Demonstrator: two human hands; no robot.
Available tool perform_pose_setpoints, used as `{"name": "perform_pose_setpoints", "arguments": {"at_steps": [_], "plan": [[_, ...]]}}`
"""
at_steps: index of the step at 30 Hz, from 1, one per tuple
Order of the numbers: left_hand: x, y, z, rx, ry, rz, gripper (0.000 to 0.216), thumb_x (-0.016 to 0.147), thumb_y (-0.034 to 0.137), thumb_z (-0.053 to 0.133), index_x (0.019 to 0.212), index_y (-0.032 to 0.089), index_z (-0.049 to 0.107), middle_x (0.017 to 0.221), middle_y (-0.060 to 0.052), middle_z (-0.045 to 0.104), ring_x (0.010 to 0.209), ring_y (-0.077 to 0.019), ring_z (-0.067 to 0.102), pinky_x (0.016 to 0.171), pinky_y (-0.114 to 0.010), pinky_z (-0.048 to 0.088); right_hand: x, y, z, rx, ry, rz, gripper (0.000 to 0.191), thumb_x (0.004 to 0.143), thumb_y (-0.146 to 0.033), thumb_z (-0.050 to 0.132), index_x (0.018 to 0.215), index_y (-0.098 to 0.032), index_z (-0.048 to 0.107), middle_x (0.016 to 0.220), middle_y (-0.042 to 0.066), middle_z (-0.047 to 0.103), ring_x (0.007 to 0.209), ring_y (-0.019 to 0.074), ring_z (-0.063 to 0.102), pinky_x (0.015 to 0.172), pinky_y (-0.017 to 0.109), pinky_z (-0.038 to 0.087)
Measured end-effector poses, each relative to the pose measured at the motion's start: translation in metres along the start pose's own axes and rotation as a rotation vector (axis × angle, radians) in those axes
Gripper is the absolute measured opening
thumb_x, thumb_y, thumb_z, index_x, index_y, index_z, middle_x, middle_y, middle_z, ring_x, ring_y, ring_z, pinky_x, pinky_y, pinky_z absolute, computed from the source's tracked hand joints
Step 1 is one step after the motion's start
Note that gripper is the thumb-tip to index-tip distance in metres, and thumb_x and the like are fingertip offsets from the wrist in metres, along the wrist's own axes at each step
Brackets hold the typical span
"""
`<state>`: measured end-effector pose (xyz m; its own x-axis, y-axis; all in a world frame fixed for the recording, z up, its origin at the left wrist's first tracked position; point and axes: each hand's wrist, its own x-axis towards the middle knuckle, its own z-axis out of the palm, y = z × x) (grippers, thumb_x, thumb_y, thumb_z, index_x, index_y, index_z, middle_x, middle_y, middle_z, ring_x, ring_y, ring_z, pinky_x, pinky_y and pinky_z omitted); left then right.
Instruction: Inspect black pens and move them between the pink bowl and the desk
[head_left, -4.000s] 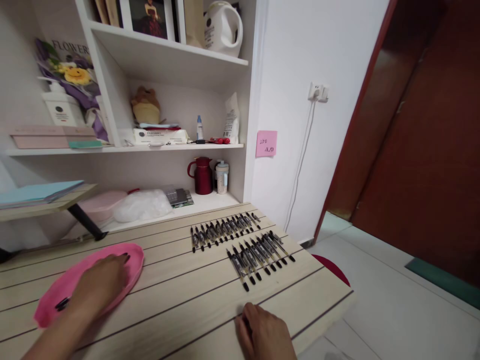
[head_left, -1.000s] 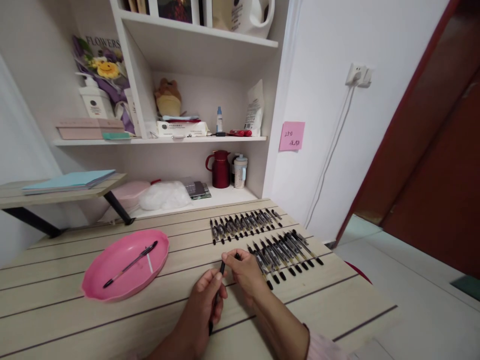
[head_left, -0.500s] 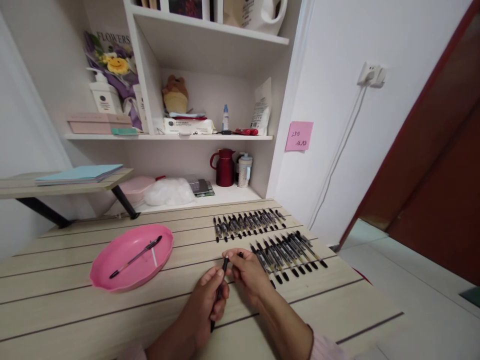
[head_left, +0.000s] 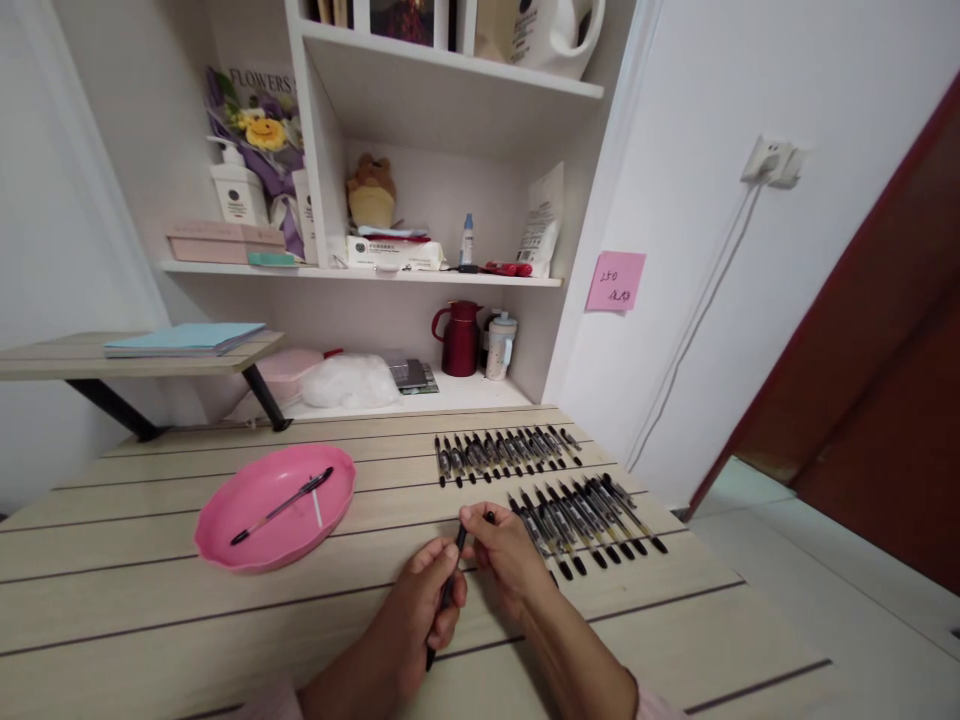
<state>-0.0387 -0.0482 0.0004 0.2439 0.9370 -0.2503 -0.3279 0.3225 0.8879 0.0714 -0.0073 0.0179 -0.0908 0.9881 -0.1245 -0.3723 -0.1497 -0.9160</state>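
Over the table, my left hand [head_left: 431, 600] is closed around the barrel of a black pen [head_left: 450, 575], which stands tilted with its lower end below the fist. My right hand [head_left: 506, 555] pinches the upper end of the same pen between thumb and forefinger. A small black piece [head_left: 490, 517], perhaps a pen cap, pokes out beside the right forefinger; the rest of it is hidden. Just right of that hand lies a row of several black-ended pens [head_left: 581, 525]. Behind it is a second row of pens [head_left: 502, 455].
A pink scalloped tray [head_left: 217, 510] at the left holds a pen [head_left: 281, 505] and a thin white stick [head_left: 317, 508]. A small raised shelf [head_left: 45, 358] carries blue papers [head_left: 187, 338]. A dark red jug [head_left: 460, 340] and a tumbler [head_left: 500, 348] stand in the cabinet behind.
My right fingertips have moved onto the pen's upper end, covering the silvery tip that showed before. The whole view has shifted slightly; both rows of pens lie as they were.
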Motion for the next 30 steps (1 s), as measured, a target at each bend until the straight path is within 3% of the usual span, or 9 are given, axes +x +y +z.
{"name": "perform_pose_setpoints", "arguments": {"at_steps": [4, 9, 16, 19, 23, 27, 30], "plan": [[0.0, 0.0, 0.0, 0.007, 0.002, 0.013, 0.028, 0.077, 0.046, 0.049, 0.086, 0.02, 0.046, 0.054, 0.008, 0.047, 0.029, -0.0001, 0.021, 0.031, -0.016, 0.009, 0.0, -0.001, 0.0, 0.035, -0.038, -0.01, 0.041, 0.055, -0.046, 0.073, 0.073, -0.012, 0.06, 0.054, -0.001, 0.059, 0.034, 0.0017, 0.036, 0.033, 0.016, 0.016], [0.0, 0.0, 0.001, 0.015, 0.01, 0.012, 0.027, 0.077, 0.046, 0.049, 0.085, 0.02, 0.047, 0.053, 0.008, 0.047, 0.028, -0.0003, 0.021, 0.031, -0.016, 0.009, 0.001, 0.002, -0.002, -0.047, -0.015, -0.002, 0.038, 0.054, -0.045, 0.074, 0.064, -0.013, 0.056, 0.04, -0.004, 0.051, 0.031, 0.0019, 0.032, 0.034, 0.016, 0.017], [0.0, 0.002, 0.0, 0.01, -0.009, 0.026, 0.028, 0.076, 0.046, 0.052, 0.084, 0.02, 0.047, 0.053, 0.008, 0.046, 0.029, -0.0003, 0.022, 0.031, -0.016, 0.01, -0.002, -0.001, 0.0, 0.055, -0.06, -0.053, 0.039, 0.057, -0.042, 0.074, 0.077, -0.011, 0.064, 0.074, 0.005, 0.065, 0.037, 0.0001, 0.037, 0.037, 0.016, 0.025], [0.0, 0.002, 0.001, 0.008, 0.006, 0.024, 0.027, 0.076, 0.046, 0.052, 0.082, 0.02, 0.047, 0.053, 0.008, 0.046, 0.029, -0.0001, 0.022, 0.032, -0.016, 0.01, 0.0, 0.002, -0.001, 0.006, -0.052, -0.042, 0.039, 0.059, -0.045, 0.072, 0.077, -0.012, 0.061, 0.061, 0.002, 0.063, 0.035, 0.0014, 0.036, 0.035, 0.016, 0.021], [-0.001, 0.002, 0.002, 0.016, 0.016, 0.002, 0.026, 0.077, 0.046, 0.051, 0.081, 0.02, 0.046, 0.052, 0.008, 0.045, 0.029, -0.0002, 0.02, 0.032, -0.016, 0.008, 0.005, 0.006, -0.005, -0.042, -0.004, -0.037, 0.039, 0.054, -0.046, 0.074, 0.064, -0.014, 0.055, 0.036, -0.007, 0.045, 0.031, 0.0024, 0.03, 0.033, 0.016, 0.016], [-0.004, 0.003, 0.003, 0.009, 0.0, -0.025, 0.023, 0.077, 0.043, 0.05, 0.082, 0.02, 0.047, 0.052, 0.008, 0.046, 0.029, -0.0003, 0.02, 0.032, -0.016, 0.008, 0.007, 0.004, -0.008, 0.096, -0.008, -0.095, 0.038, 0.055, -0.045, 0.074, 0.073, -0.014, 0.06, 0.061, -0.002, 0.06, 0.034, -0.0002, 0.029, 0.034, 0.016, 0.02], [-0.004, 0.003, 0.004, 0.006, 0.018, -0.013, 0.022, 0.078, 0.04, 0.05, 0.083, 0.019, 0.051, 0.055, 0.007, 0.048, 0.03, -0.0006, 0.024, 0.032, -0.015, 0.011, 0.01, 0.0, -0.012, 0.21, 0.093, -0.177, 0.037, 0.058, -0.043, 0.073, 0.08, -0.017, 0.061, 0.076, 0.0, 0.063, 0.038, -0.0007, 0.032, 0.034, 0.015, 0.02]]}}
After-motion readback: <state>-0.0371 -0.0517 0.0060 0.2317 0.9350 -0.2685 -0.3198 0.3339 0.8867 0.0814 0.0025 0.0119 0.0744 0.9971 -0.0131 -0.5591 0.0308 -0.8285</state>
